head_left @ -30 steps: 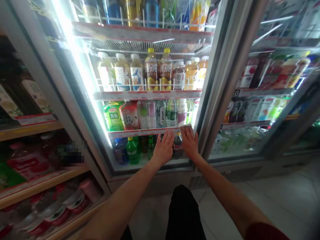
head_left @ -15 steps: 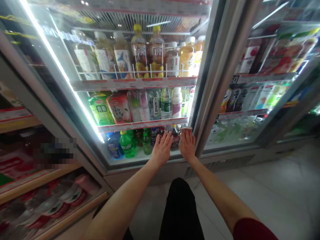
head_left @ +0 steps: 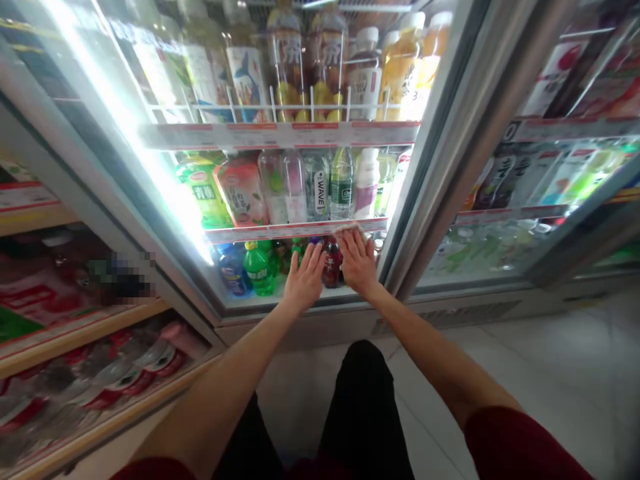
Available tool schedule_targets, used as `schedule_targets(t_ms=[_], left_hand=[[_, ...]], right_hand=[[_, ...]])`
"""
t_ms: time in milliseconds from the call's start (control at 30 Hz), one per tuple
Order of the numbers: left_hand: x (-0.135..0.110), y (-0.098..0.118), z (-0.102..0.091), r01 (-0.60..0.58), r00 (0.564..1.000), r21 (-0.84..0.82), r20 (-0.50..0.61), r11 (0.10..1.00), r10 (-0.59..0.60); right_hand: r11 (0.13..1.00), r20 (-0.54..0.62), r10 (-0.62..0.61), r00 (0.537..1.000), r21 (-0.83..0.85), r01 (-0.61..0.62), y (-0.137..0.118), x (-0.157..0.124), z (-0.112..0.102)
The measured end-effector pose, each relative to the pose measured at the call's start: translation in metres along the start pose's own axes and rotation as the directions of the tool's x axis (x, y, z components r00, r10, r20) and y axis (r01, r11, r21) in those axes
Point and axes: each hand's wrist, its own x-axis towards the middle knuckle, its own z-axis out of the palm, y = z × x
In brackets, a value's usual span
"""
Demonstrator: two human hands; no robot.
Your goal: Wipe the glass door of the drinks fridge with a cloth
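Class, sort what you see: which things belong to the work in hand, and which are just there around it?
In the work:
- right hand, fingers over the cloth
- pale cloth
- left hand, fingers spread
- glass door

Just around it:
- WAVE-labelled bottle
- green bottle, yellow cap
- red-labelled bottles, left shelf

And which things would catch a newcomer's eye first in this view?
Probably the glaring light strip along the left side of the cooler. Next, low in the middle, the right hand flat on a cloth and the left hand spread open beside it. Inside stand rows of bottles.
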Motion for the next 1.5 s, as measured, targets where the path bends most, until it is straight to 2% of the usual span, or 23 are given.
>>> schedule_targets(t_ms=[100,200,267,367,467,633,867,1067,1133,1267,1433,1500], left_hand=[[-0.009,-0.012,-0.004,0.024,1.0,0.004,0.0,1.0,-0.024],[-0.02,-0.023,-0.007,0.044,0.999,0.009,0.014,0.999,-0.044],[-0.027,-0.03,-0.01,0.064,0.998,0.014,0.016,0.998,-0.064],[-0.033,-0.042,-0.015,0.101,0.995,0.024,-0.001,0.995,-0.101],[-0.039,-0.054,-0.02,0.129,0.992,0.029,-0.015,0.991,-0.129],[-0.055,-0.071,-0.019,0.163,0.987,0.036,-0.018,0.986,-0.162],[-0.069,-0.098,-0.018,0.253,0.967,0.035,-0.031,0.967,-0.252],[-0.089,-0.12,-0.021,0.294,0.955,0.051,-0.044,0.954,-0.292],[-0.096,-0.129,-0.022,0.318,0.947,0.059,-0.065,0.946,-0.315],[-0.107,-0.146,-0.024,0.374,0.924,0.067,-0.111,0.925,-0.366],[-0.121,-0.162,-0.03,0.407,0.911,0.073,-0.106,0.911,-0.398],[-0.125,-0.17,-0.034,0.436,0.898,0.073,-0.101,0.897,-0.428]], right_hand=[[0.999,0.053,-0.033,0.998,0.034,0.031,-0.009,0.006,0.0],[0.985,0.12,-0.166,0.979,0.057,0.16,-0.021,0.002,0.0],[0.975,0.108,-0.218,0.97,0.069,0.211,-0.027,0.007,-0.001],[0.981,0.073,-0.178,0.981,0.09,0.171,-0.036,0.027,-0.002],[0.982,0.105,-0.16,0.982,0.12,0.147,-0.049,0.036,0.0],[0.929,0.193,-0.351,0.916,0.19,0.316,-0.072,0.027,0.002],[0.939,0.158,-0.315,0.936,0.198,0.283,-0.097,0.063,0.004],[0.852,0.153,-0.503,0.85,0.252,0.459,-0.127,0.055,0.014],[0.845,0.147,-0.511,0.847,0.266,0.463,-0.137,0.066,0.015],[0.869,0.123,-0.458,0.88,0.272,0.414,-0.157,0.086,0.015],[0.801,0.113,-0.565,0.817,0.311,0.511,-0.18,0.087,0.02],[0.793,0.117,-0.575,0.81,0.326,0.515,-0.191,0.096,0.02]])
